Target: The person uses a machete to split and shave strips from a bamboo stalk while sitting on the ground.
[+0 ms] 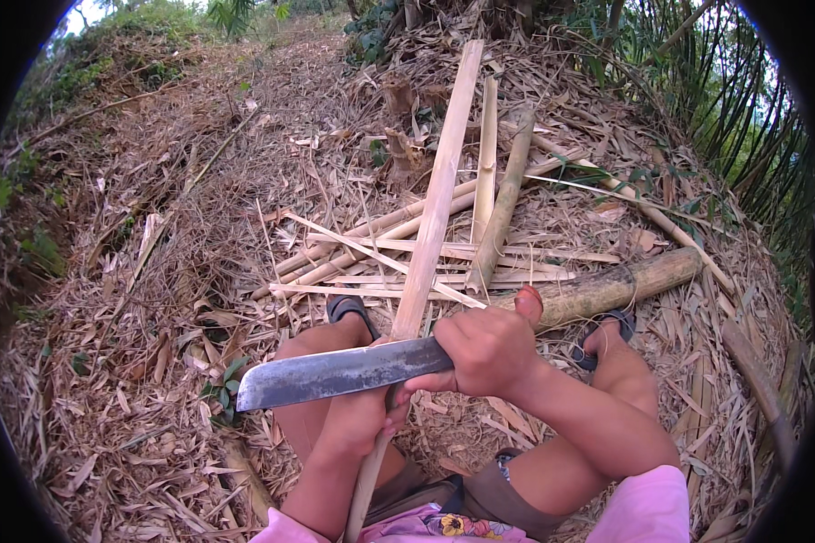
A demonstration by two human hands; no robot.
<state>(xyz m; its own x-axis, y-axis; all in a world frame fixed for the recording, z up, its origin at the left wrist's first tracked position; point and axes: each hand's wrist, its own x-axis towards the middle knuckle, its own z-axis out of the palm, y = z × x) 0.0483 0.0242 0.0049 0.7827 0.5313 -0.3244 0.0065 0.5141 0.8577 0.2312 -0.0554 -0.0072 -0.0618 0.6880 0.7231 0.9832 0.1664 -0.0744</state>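
Observation:
My right hand [487, 348] is closed round the reddish handle of a machete [335, 369]. Its broad dark blade points left and lies across a long split bamboo strip [435, 208]. Below the blade, my left hand [358, 421] is wrapped round the same strip, partly hidden by the blade. The strip runs from my lap up and away from me, its far end raised over the pile. Whether the edge bites into the strip, I cannot tell.
Several split bamboo strips [371, 290] lie crossed on the ground ahead. A thick bamboo log [620, 288] lies at the right by my sandalled foot, a thinner pole [507, 199] beyond it. Cut stumps [407, 149] stand farther off. Dry leaves [145, 362] cover the ground.

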